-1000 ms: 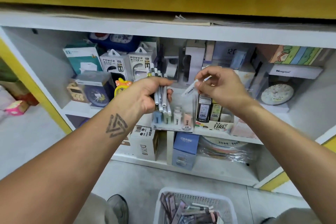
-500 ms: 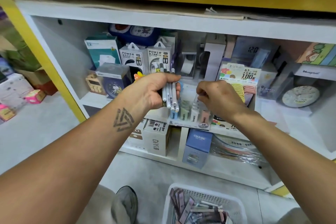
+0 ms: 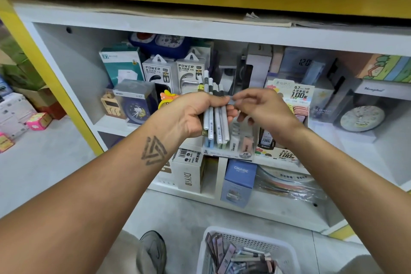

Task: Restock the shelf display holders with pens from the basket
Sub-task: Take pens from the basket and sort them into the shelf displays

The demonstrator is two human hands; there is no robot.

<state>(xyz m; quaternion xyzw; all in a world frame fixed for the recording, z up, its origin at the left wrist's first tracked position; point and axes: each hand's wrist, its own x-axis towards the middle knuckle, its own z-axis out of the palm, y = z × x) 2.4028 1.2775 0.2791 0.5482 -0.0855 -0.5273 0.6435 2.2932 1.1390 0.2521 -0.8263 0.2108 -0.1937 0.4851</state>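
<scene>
White shop shelving behind: left hand (image 3: 191, 115) clenches bundle of white-barrelled pens (image 3: 216, 118) upright before clear display holder (image 3: 229, 149), so right hand (image 3: 264, 109) fingers (image 3: 239, 98) pinch one out; white mesh basket (image 3: 224, 238) below.

Two power bank boxes (image 3: 175, 73) (side by side).

triangle tattoo (image 3: 154, 151), grey shoe (image 3: 153, 251)
</scene>
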